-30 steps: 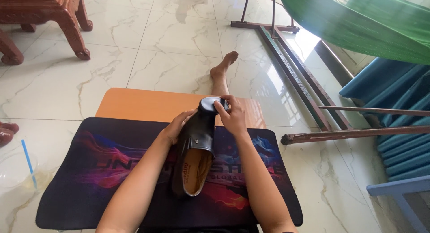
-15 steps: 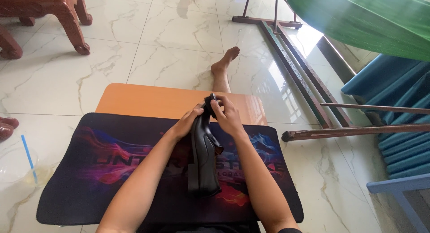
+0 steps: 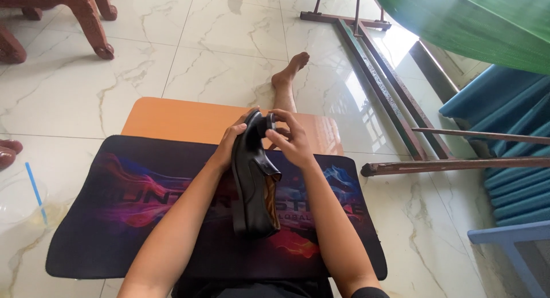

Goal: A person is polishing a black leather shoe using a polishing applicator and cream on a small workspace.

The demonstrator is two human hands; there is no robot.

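Shoe: we hold a black, glossy leather shoe (image 3: 252, 183) on its side above the mat, toe pointing away, tan lining showing at the opening.
Hands: our left hand (image 3: 229, 146) cups the toe end from the left; our right hand (image 3: 292, 140) grips it from the right, fingers curled.
Mat: a dark, soft mat (image 3: 132, 212) with red and blue print covers the surface (image 3: 183, 120), orange and smooth.
Around: a clear plastic cup (image 3: 20, 200) with a blue straw, carved wooden legs (image 3: 86, 17), polished marble floor (image 3: 189, 51), metal frame (image 3: 384, 86), our foot (image 3: 286, 74) beyond the surface.

Head view (steeply downward), close over lap
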